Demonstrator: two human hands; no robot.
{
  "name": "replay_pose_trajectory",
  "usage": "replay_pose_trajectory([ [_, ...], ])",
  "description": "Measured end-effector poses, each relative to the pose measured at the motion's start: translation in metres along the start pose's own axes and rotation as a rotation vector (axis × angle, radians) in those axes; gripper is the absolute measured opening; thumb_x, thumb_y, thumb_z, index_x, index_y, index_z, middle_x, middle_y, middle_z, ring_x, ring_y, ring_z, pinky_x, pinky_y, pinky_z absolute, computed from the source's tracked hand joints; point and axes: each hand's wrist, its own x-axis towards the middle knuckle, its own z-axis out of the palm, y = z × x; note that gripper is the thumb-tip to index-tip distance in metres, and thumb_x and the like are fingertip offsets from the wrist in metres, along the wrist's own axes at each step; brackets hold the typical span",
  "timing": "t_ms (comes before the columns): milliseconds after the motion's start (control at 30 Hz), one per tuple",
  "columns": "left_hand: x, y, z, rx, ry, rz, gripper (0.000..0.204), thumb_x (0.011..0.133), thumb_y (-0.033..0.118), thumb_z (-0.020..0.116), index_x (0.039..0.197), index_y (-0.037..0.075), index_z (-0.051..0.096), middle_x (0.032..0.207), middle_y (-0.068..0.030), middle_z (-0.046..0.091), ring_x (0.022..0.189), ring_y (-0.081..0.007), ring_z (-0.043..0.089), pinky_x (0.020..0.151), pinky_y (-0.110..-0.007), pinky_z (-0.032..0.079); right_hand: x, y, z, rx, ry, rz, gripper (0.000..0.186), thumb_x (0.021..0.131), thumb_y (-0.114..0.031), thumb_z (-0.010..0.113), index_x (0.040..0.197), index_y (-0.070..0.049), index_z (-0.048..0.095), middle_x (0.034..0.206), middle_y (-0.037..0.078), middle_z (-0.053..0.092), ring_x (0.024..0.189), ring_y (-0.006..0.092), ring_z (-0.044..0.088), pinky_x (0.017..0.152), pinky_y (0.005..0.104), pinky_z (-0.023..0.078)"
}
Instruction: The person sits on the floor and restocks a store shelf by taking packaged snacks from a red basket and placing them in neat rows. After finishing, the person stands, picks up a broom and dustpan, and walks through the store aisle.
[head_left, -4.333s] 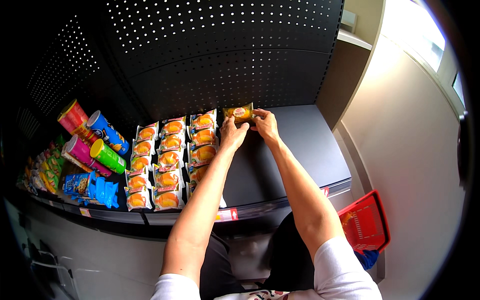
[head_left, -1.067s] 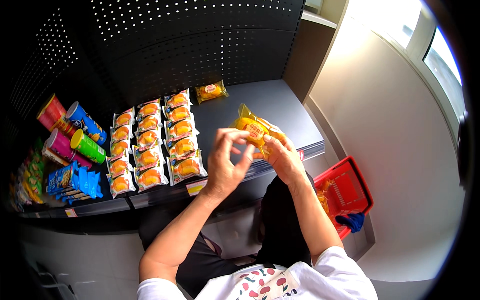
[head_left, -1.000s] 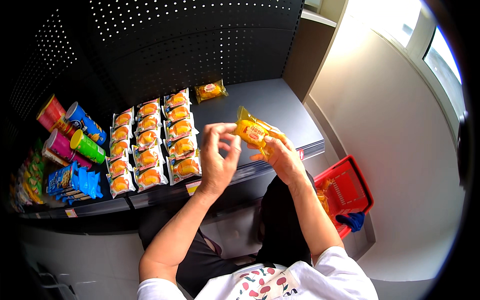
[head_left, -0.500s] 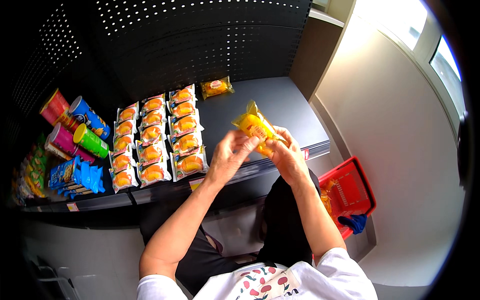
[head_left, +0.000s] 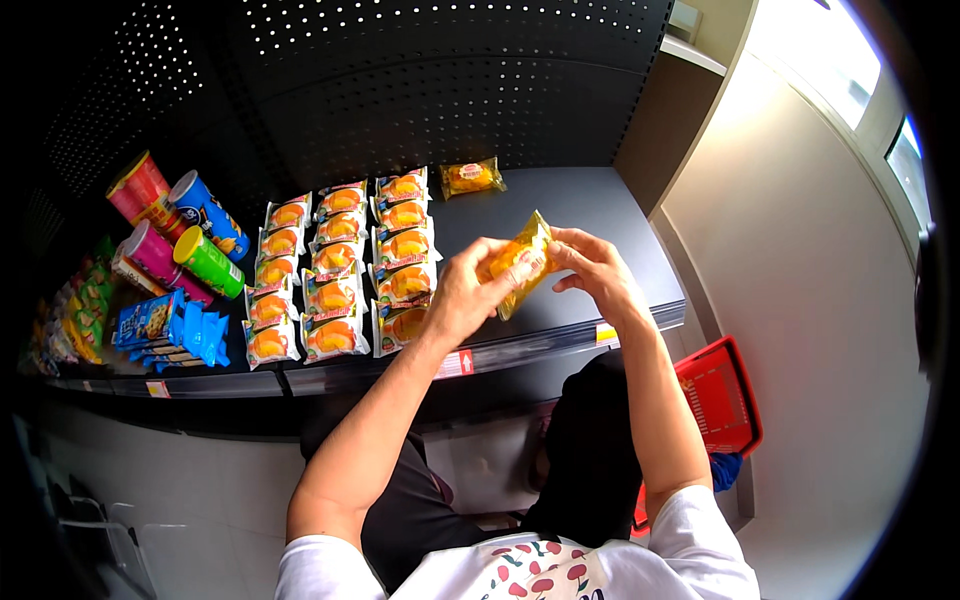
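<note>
Over the front part of the shelf, a snack cake in a shiny yellow wrapper (head_left: 526, 262) is held upright and tilted. My left hand (head_left: 470, 288) grips its left side, with the thumb across the front. At its upper right edge, my right hand (head_left: 597, 270) pinches the wrapper between thumb and finger; the other fingers curl beside it. A similar yellow-wrapped cake (head_left: 472, 177) lies behind on the shelf, against the back panel. Left of my hands stand three rows of white-wrapped cakes (head_left: 337, 262) with orange pictures.
The dark shelf (head_left: 590, 200) has price tags (head_left: 455, 364) along its front edge. Farther left are tube-shaped cans (head_left: 210, 262) and blue snack packs (head_left: 175, 330). A red basket (head_left: 722, 395) with a dark blue cloth (head_left: 725, 470) sits at the lower right, beside a white wall (head_left: 800, 350).
The held cake has turned from leaning left to leaning right. My right hand has shifted up to its upper edge. The view has moved, so the shelf appears farther right.
</note>
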Motion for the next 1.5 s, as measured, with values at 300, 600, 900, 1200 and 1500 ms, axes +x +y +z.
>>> replay_pose_trajectory([
  [300, 0.059, -0.046, -0.015, -0.340, 0.382, -0.049, 0.061, 0.096, 0.022, 0.071, 0.143, -0.005, 0.043, 0.130, -0.0197, 0.059, 0.119, -0.0240, 0.061, 0.096, -0.036, 0.055, 0.086, 0.031, 0.015, 0.080, 0.282, 0.041, 0.045, 0.090, -0.027, 0.080, 0.116, 0.002, 0.058, 0.101, 0.013, 0.070, 0.082, 0.0149, 0.069, 0.065, 0.0259, 0.057],
  [600, 0.104, -0.078, -0.015, 0.086, 0.479, -0.204, 0.061, 0.093, 0.038, 0.066, 0.141, 0.002, 0.052, 0.141, -0.0219, 0.055, 0.133, -0.0353, 0.051, 0.112, -0.043, 0.041, 0.142, 0.075, 0.021, -0.335, 0.358, 0.055, 0.035, 0.082, -0.028, 0.081, 0.103, -0.001, 0.074, 0.098, 0.013, 0.076, 0.090, 0.0217, 0.072, 0.084, 0.0351, 0.055],
  [900, 0.108, -0.065, -0.009, 0.251, 0.493, -0.202, 0.072, 0.092, 0.041, 0.064, 0.144, -0.003, 0.045, 0.145, -0.0277, 0.049, 0.136, -0.0405, 0.047, 0.115, -0.046, 0.038, 0.157, 0.074, 0.034, -0.220, 0.321, 0.054, 0.041, 0.085, -0.022, 0.078, 0.116, 0.003, 0.071, 0.103, 0.012, 0.074, 0.088, 0.0171, 0.071, 0.067, 0.0312, 0.062],
  [1200, 0.116, -0.070, -0.009, 0.355, 0.482, -0.209, 0.075, 0.089, 0.039, 0.065, 0.143, -0.008, 0.045, 0.146, -0.0290, 0.048, 0.136, -0.0419, 0.046, 0.116, -0.046, 0.037, 0.162, 0.078, 0.034, -0.184, 0.325, 0.016, 0.039, 0.087, -0.010, 0.072, 0.121, 0.008, 0.067, 0.107, 0.018, 0.073, 0.087, 0.0218, 0.073, 0.067, 0.0311, 0.064],
  [1500, 0.115, -0.063, -0.008, 0.423, 0.433, -0.246, 0.077, 0.090, 0.040, 0.063, 0.146, -0.008, 0.041, 0.151, -0.0279, 0.043, 0.142, -0.0398, 0.040, 0.120, -0.045, 0.031, 0.154, 0.077, 0.032, -0.153, 0.284, -0.020, 0.043, 0.087, -0.008, 0.071, 0.126, 0.010, 0.063, 0.113, 0.021, 0.071, 0.089, 0.0241, 0.074, 0.070, 0.0307, 0.065],
])
